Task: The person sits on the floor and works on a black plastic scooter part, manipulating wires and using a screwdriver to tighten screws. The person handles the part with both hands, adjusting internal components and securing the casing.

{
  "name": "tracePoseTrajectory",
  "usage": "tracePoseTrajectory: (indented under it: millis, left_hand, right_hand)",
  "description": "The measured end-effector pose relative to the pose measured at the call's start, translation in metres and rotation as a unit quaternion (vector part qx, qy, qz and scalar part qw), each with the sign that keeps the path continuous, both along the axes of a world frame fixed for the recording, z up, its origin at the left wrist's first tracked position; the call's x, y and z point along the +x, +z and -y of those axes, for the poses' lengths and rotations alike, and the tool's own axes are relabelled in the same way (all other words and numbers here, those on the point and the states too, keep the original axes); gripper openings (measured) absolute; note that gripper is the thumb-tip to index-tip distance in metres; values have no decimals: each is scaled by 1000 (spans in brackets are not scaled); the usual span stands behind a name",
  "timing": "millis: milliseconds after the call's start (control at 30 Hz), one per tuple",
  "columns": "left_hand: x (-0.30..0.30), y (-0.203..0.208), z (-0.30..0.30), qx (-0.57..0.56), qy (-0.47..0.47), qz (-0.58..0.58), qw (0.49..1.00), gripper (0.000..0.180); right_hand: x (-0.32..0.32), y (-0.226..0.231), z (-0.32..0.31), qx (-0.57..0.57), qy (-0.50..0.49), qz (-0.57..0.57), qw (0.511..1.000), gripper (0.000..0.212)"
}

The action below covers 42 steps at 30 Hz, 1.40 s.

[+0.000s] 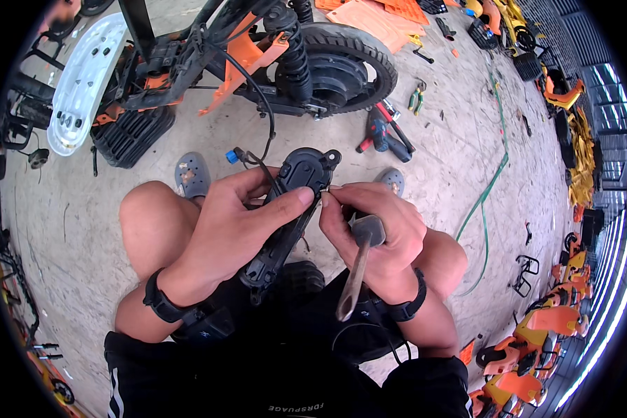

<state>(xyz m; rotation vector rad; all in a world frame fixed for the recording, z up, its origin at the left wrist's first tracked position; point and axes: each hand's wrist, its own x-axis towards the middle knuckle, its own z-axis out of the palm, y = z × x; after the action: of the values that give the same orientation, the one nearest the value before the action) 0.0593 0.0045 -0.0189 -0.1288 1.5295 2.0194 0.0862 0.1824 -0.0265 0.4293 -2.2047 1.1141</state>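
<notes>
My left hand [237, 223] is wrapped round a long black plastic housing [277, 240], its thumb pressed on the upper face. The housing tilts over my lap, a screw ear at its far end. My right hand [380, 226] is closed, a flat-bladed screwdriver [355, 275] tucked in it with the blade toward me. Its thumb and forefinger pinch at the housing's right edge; whatever small thing is between them is too small to name. A black cable [265, 104] runs from the scooter frame down to my left hand, beside a blue connector [233, 157].
Ahead stands a partly stripped scooter with a rear wheel [341, 70] and a white footboard [83, 90]. A red-and-blue power drill [382, 132] and green-handled pliers [416, 99] lie on the concrete floor. A green hose [491, 184] trails at right, near several orange scooters [547, 320].
</notes>
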Motion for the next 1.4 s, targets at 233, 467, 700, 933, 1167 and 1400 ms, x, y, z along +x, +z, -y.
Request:
tracePoseTrajectory:
  millis: [233,467,700,933,1167,1400]
  left_hand:
    - [1,-3,5,-38,-8,-30,999,34]
    - [0,2,8,-34,-37,-9,999,35]
    - [-2,3,8,-45,-39,-16,998,35]
    - [-2,4,11,-58,-57,-15,997,37]
    - [-1,6,12,-40,-62,-2,997,37]
    - [1,6,12,-29,-47,-24,998,37]
  right_hand:
    - [-4,13,-11,5,65,112,992,18]
    - [0,13,-14,-93,58,245,963,14]
    - [1,8,-11,-98,42,223,969,12]
    - [0,11,-12,-108,63,225,966,13]
    - [4,12,-12,-157,58,296,941,13]
    - [5,10,-13,-182,75,289,937,13]
